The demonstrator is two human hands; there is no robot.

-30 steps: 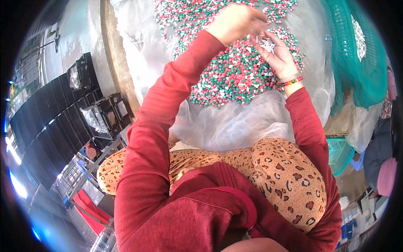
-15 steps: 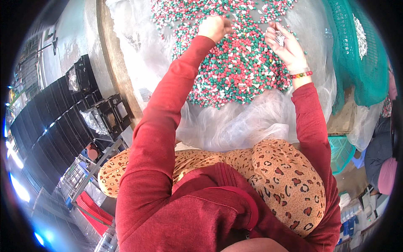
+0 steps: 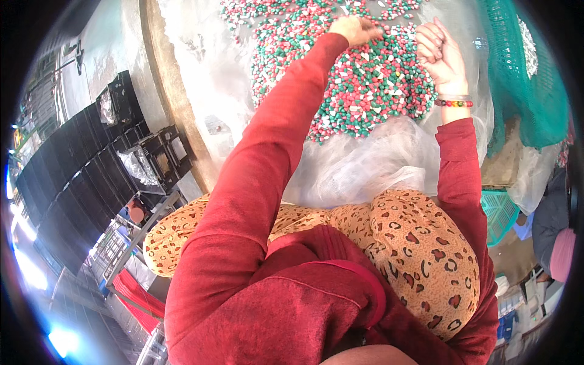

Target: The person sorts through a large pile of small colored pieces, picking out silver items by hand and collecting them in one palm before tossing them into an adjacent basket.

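A broad heap of small rounded red, green and white pieces [image 3: 365, 91] lies spread on a grey surface, with longer white slivers among them. Over its upper part reaches my left hand [image 3: 356, 30], thumb and fingers pinched together low above the pieces; whatever is between the tips is too small to make out. My right hand [image 3: 439, 55], with a beaded bracelet [image 3: 454, 103] at the wrist, is raised at the right edge of the heap. Its fingers are curled into the palm, which hides what they hold.
Clear plastic sheeting [image 3: 365, 167] borders the heap in front and at both sides. Green netting [image 3: 517, 91] with white pieces on it hangs at right, above a turquoise basket [image 3: 500, 216]. Black crates [image 3: 161, 158] stand at left. Another person's leg [image 3: 550, 201] shows at far right.
My left hand has moved right across the heap. My right hand has shifted right and curled its fingers; the white slivers seen in its palm before are out of sight.
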